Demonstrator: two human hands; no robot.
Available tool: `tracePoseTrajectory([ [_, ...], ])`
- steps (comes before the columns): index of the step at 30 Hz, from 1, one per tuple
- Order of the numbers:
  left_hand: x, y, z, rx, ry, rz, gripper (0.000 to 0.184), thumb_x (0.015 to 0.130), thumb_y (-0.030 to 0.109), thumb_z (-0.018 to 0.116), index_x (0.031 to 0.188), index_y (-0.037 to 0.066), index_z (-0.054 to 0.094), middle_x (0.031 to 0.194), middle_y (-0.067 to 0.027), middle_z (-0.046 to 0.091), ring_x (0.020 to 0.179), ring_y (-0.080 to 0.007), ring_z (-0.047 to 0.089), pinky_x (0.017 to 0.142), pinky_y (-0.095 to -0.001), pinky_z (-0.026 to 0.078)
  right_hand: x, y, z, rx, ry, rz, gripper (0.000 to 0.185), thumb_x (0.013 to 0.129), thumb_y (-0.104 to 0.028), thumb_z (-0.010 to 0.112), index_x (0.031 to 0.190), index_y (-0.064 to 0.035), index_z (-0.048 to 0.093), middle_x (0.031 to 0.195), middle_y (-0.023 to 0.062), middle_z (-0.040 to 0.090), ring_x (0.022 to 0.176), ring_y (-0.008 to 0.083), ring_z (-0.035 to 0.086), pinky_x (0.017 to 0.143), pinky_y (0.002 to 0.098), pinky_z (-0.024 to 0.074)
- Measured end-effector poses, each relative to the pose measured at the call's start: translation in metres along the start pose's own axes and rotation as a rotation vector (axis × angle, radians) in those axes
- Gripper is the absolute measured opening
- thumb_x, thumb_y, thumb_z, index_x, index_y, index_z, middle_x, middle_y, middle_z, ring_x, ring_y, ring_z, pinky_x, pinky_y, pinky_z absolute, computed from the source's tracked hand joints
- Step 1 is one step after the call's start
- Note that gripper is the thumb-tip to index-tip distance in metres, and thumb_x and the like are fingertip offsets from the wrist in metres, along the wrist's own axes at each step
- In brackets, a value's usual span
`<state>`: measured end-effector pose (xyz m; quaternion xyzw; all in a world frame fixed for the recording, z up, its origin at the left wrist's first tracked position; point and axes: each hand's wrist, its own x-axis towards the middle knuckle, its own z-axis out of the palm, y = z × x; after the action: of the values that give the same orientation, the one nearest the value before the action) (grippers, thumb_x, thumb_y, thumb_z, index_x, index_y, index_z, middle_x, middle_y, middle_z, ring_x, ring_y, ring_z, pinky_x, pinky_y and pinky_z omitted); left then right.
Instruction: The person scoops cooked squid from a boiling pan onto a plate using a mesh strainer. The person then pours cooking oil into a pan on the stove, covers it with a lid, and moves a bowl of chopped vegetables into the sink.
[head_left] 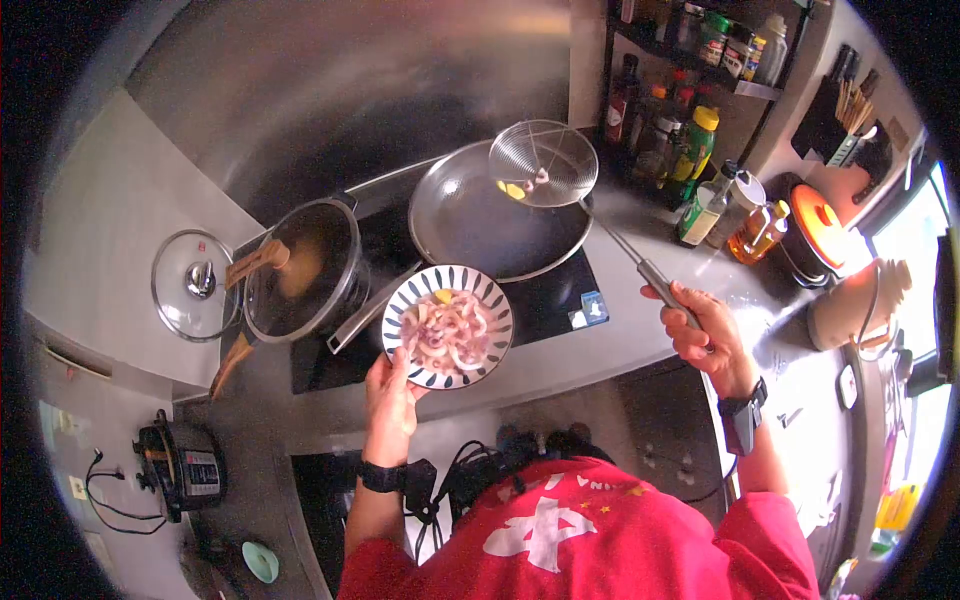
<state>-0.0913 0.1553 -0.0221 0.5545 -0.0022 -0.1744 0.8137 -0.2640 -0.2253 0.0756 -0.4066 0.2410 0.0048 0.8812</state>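
My left hand [392, 398] grips the lower left rim of a white plate [404, 372] with dark dashes around its edge. On the plate lies a heap of pinkish-white squid pieces [450, 335] with a yellow slice among them. My right hand [705, 335] is closed around the grey handle of a wire skimmer [560, 150]. The skimmer's round mesh holds a few small bits and yellow slices, and it hangs over the right edge of a frying pan [480, 230]. The pan sits on the black cooktop, its handle passing behind the plate.
Left of the frying pan stands a pot [330, 270] with a wooden utensil across it, beside a glass lid [185, 285]. Bottles [698, 205] and an orange-lidded pot [815, 225] line the right counter. A spice rack [690, 60] rises behind. A rice cooker [185, 465] is at lower left.
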Motion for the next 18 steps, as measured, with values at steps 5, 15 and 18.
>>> tracePoseTrajectory([
  [5,-0.006,0.010,0.005,0.011,-0.012,-0.023,0.037,0.098,0.031,0.058,0.123,0.004,0.057,0.113,-0.0097,0.067,0.094,-0.0179,0.068,0.078,-0.0353,0.059,-0.010,0.009,0.020,0.029,-0.042,-0.020,0.040,0.103,-0.026,0.045,0.126,0.0067,0.050,0.064,0.0001,0.046,0.038,0.0013,0.033,0.028,0.0170,0.0260],
  [15,-0.016,0.029,0.009,0.022,-0.070,-0.081,0.036,0.097,0.030,0.059,0.121,0.003,0.056,0.116,-0.0103,0.066,0.099,-0.0204,0.068,0.083,-0.0390,0.058,-0.023,0.007,0.069,0.024,-0.088,-0.041,0.037,0.103,-0.023,0.044,0.123,0.0080,0.051,0.065,-0.0007,0.048,0.038,0.0009,0.033,0.031,0.0164,0.0279],
  [18,-0.016,0.036,0.008,0.017,-0.108,-0.094,0.036,0.097,0.032,0.059,0.119,0.004,0.056,0.108,-0.0093,0.068,0.089,-0.0176,0.070,0.073,-0.0328,0.060,-0.014,0.012,0.092,-0.005,-0.085,-0.048,0.037,0.103,-0.023,0.043,0.123,0.0068,0.051,0.065,-0.0009,0.048,0.038,0.0009,0.032,0.031,0.0166,0.0278],
])
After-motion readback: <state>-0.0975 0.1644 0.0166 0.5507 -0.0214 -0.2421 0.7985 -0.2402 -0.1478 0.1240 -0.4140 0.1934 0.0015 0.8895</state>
